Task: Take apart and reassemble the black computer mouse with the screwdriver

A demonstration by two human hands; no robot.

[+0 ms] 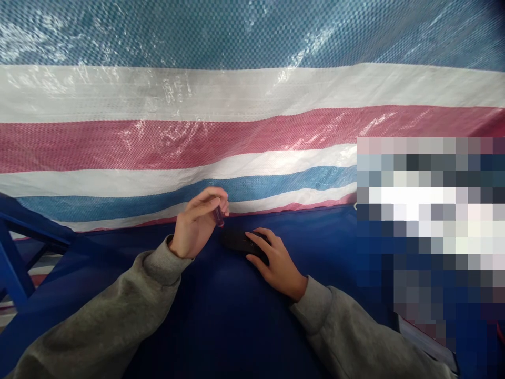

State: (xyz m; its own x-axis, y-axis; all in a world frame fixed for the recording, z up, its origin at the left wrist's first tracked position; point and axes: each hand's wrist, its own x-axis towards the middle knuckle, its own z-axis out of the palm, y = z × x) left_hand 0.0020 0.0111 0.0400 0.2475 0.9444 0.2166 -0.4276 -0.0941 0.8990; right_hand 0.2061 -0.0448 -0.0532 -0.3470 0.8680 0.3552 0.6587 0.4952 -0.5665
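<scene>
While a striped tarp (197, 95) fills the upper frame, we've a dark blue tabletop (213, 316) across lower centre. Our L hand (193, 223), mid-frame, has thumb & fingertips pinched on something small; our R hand (282, 263), right of centre, straddles a black remote (234, 240), fingers toward its far edge, thumb at the near. We'd judge the remote light, stiff plastic, a bit smooth: best held by both long edges, approx. midway. The pinched reddish cylinder (219, 216), just above the remote's left end in frame, is prob. hard, slick & apt to roll; grip its sides.
</scene>
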